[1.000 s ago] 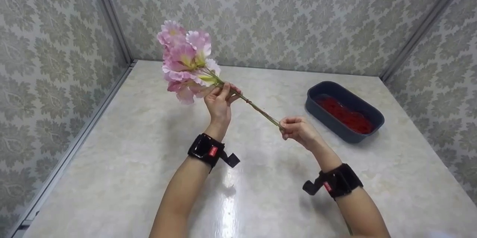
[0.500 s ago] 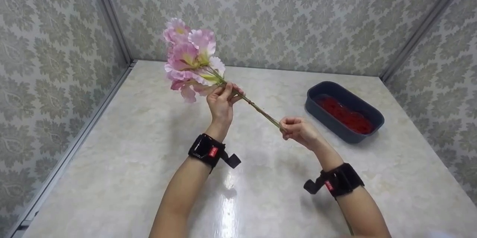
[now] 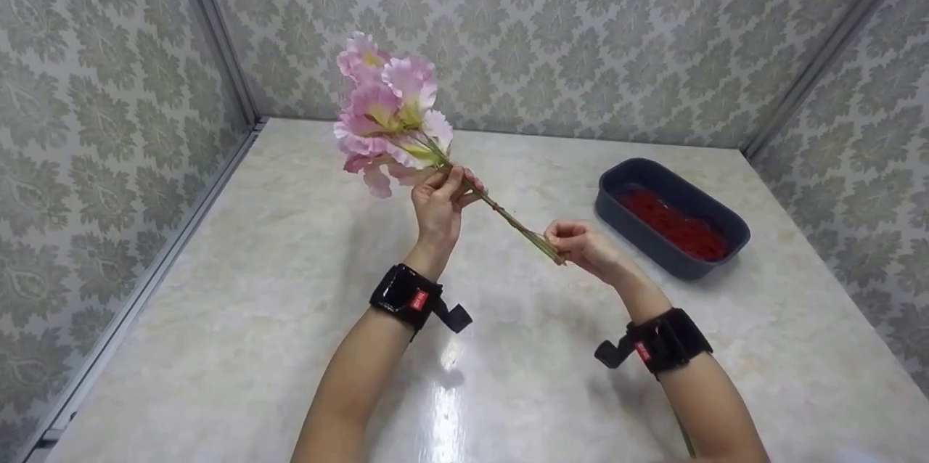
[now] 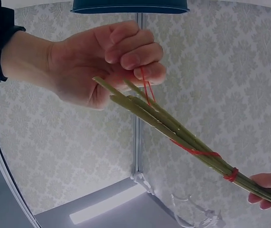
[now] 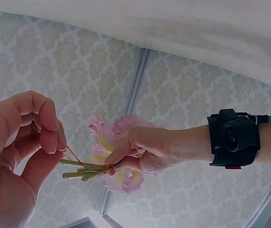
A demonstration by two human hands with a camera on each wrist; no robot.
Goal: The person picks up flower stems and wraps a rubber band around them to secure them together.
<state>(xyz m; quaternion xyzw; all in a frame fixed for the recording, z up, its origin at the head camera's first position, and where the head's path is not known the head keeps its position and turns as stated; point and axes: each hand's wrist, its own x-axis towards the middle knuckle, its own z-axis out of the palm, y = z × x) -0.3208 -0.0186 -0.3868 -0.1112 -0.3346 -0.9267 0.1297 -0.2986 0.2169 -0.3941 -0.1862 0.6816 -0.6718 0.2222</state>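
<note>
A bunch of pink flowers (image 3: pixel 395 111) with green stems (image 4: pixel 173 130) is held in the air, blossoms up and to the left. My left hand (image 3: pixel 438 209) grips the stems just under the blossoms. A red rubber band (image 4: pixel 232 175) is wound round the stems, and a loop of it stretches toward the cut ends. My right hand (image 3: pixel 591 252) pinches that loop between thumb and fingers, beside the stem ends. In the right wrist view the stretched band (image 5: pixel 73 154) runs from my right fingertips to the stems.
A dark blue-grey tub (image 3: pixel 639 234) holding red bands (image 3: pixel 675 223) stands on the light marbled table (image 3: pixel 290 347), right of my right hand. Patterned panels (image 3: pixel 508 35) enclose the table at the back and sides. A thin green stem-like strip (image 3: pixel 684 437) shows beside the right forearm.
The flowers and my left hand have shifted slightly to the right. The stem ends, formerly at my right fingertips, now stick out past them, with the fingers drawn off to the side.
</note>
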